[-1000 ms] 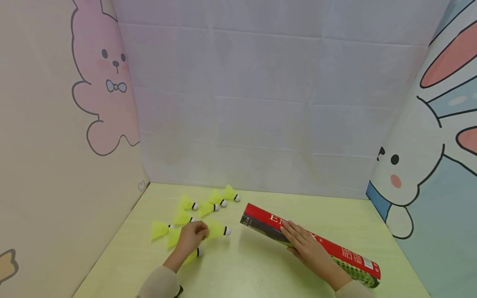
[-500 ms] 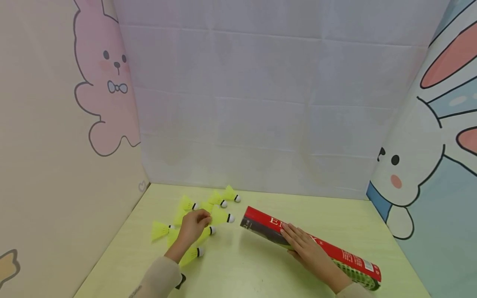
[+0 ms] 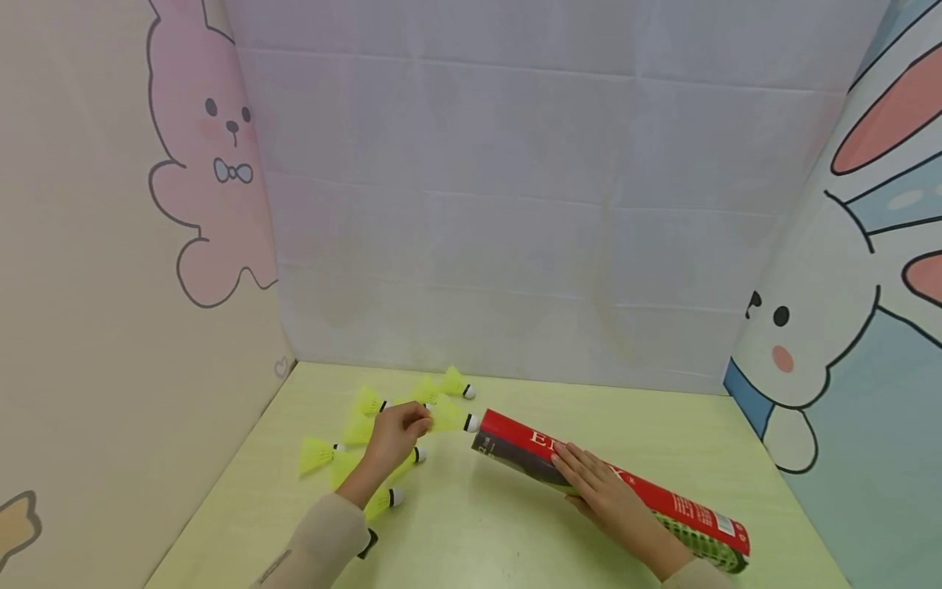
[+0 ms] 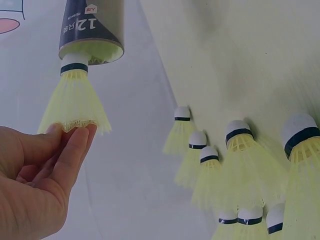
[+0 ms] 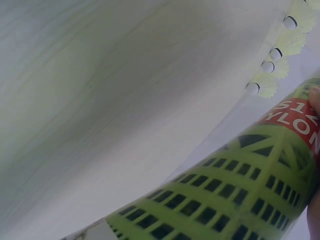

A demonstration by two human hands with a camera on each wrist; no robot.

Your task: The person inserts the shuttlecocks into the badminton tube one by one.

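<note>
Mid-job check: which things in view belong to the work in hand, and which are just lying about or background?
Apparently part of the job:
held shuttlecock, pinched by the left hand, cork at the tube mouth
tube, held by the right hand
matching loose shuttlecocks

Background:
table
back sheet
printed side sheets

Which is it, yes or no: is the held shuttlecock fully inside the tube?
No: in the left wrist view, most of the shuttlecock pinched by the left hand shows outside the tube.

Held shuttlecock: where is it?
Head view, just left of centre: the shuttlecock is pinched in the left hand, its cork at the mouth of the tube.
</note>
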